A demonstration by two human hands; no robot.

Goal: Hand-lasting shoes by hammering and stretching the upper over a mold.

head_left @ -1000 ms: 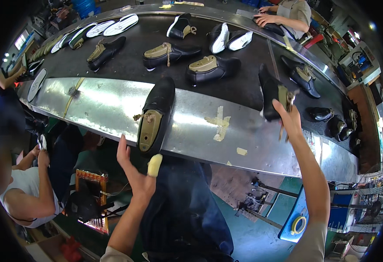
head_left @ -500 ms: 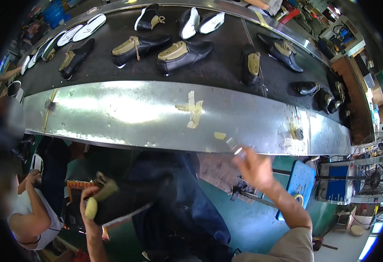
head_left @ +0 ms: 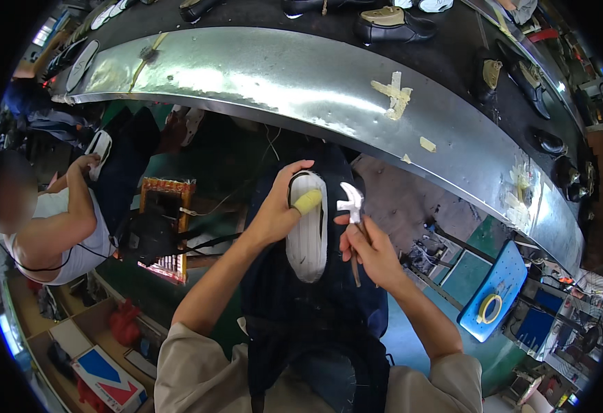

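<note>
Workbench [head_left: 267,76], left hand [head_left: 279,211] cupping shoe [head_left: 306,244], right hand [head_left: 374,253] — curled round hammer [head_left: 353,204]

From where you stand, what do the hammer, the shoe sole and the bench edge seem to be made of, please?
Hammer head: probably metal, from its silvery shine. Handle: brown, dull, perhaps wood. Shoe sole: likely rubber, being matte, whitish and ridged. Bench edge: apparently sheet metal, given bright reflections.
</note>
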